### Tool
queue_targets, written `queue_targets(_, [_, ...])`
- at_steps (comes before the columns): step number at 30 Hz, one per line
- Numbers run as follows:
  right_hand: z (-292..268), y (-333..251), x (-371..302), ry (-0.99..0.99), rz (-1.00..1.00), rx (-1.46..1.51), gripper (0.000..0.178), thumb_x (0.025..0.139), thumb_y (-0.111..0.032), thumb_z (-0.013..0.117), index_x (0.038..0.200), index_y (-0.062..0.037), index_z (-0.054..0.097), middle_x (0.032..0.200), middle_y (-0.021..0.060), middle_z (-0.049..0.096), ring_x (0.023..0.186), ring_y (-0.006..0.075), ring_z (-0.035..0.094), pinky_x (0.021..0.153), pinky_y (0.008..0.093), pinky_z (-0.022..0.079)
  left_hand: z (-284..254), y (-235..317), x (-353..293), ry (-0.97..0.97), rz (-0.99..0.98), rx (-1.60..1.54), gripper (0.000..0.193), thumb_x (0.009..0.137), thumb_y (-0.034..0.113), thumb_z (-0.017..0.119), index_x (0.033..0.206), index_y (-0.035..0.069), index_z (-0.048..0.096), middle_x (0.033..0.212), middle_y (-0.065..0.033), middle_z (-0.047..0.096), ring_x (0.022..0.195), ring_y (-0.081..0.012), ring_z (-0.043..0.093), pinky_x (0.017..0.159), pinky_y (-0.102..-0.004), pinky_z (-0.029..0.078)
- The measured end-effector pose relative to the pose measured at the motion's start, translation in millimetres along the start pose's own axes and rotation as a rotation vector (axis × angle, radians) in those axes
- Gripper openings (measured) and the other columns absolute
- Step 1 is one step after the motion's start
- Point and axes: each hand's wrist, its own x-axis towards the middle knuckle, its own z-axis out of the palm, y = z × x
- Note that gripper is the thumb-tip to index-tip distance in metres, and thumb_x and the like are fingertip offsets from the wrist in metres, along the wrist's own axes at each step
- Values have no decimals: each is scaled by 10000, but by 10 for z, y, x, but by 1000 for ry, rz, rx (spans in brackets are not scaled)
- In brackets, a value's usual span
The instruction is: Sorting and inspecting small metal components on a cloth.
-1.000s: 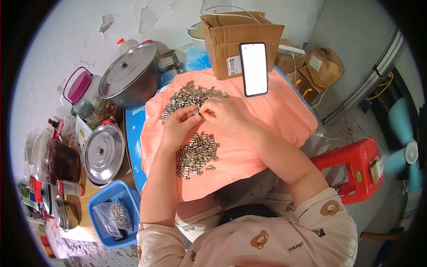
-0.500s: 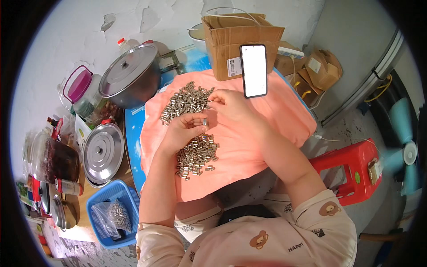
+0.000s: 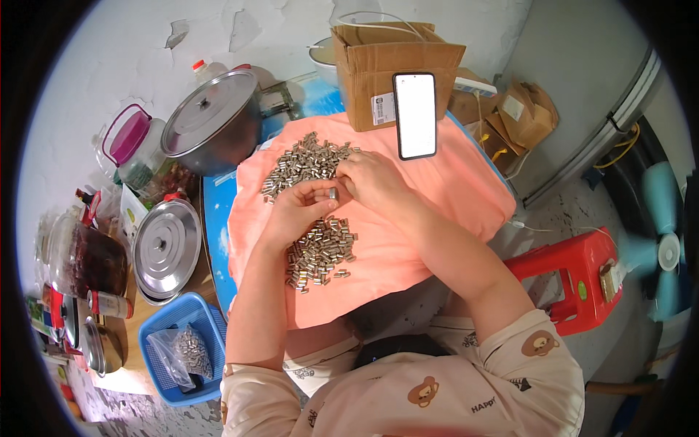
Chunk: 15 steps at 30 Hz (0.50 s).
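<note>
My left hand (image 3: 297, 210) is closed, pinching a small metal cylinder (image 3: 333, 194) between thumb and fingertips. Close beside it, my right hand (image 3: 370, 179) has its fingers curled at the right edge of the far pile of small metal cylinders (image 3: 302, 166). Whatever those right fingertips may hold is hidden from me. Below my left hand lies a nearer pile of similar cylinders (image 3: 320, 255), with a few loose ones at its right. Both piles rest on a salmon-pink cloth (image 3: 393, 251) spread over the table.
A phone (image 3: 416, 116) with a bright screen leans against a cardboard box (image 3: 400, 54) at the back. To the left stand a lidded pot (image 3: 211, 120), a steel lid (image 3: 167, 247) and a blue basket (image 3: 156, 364) holding a bag of cylinders (image 3: 193, 351). A red stool (image 3: 582, 284) is at right.
My right hand has moved slightly down and left, closer to my left hand. The left hand has shifted a little, still pinching the metal cylinder.
</note>
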Motion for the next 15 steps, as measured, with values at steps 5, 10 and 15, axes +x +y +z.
queue_targets(5, [-23, -11, 4, -22, 40, 55, 36, 659, -64, 573, 692, -66, 584, 751, 91, 567, 766, 260, 551, 686, 369, 423, -10, -4, 6, 0, 1, 30, 296, 751, -65, 577, 1041, -27, 535, 867, -37, 564, 756, -82, 535, 657, -196, 456])
queue_targets(10, [-56, -9, -9, 27, 3, 15, 65, 667, -90, 581, 723, -57, 581, 729, 91, 580, 722, 268, 558, 639, 368, 445, -14, -24, 20, 1, 11, -71, 285, 756, -60, 575, 1037, -26, 537, 866, -36, 566, 761, -85, 537, 663, -196, 457])
queue_targets(15, [-238, -163, 30, -63, 297, 355, 71, 717, -96, 584, 762, -41, 582, 704, 45, 593, 635, 150, 570, 580, 278, 446, -49, -26, 38, 147, -13, -96, 269, 767, -53, 566, 1034, -31, 532, 881, -55, 568, 779, -111, 549, 696, -219, 467])
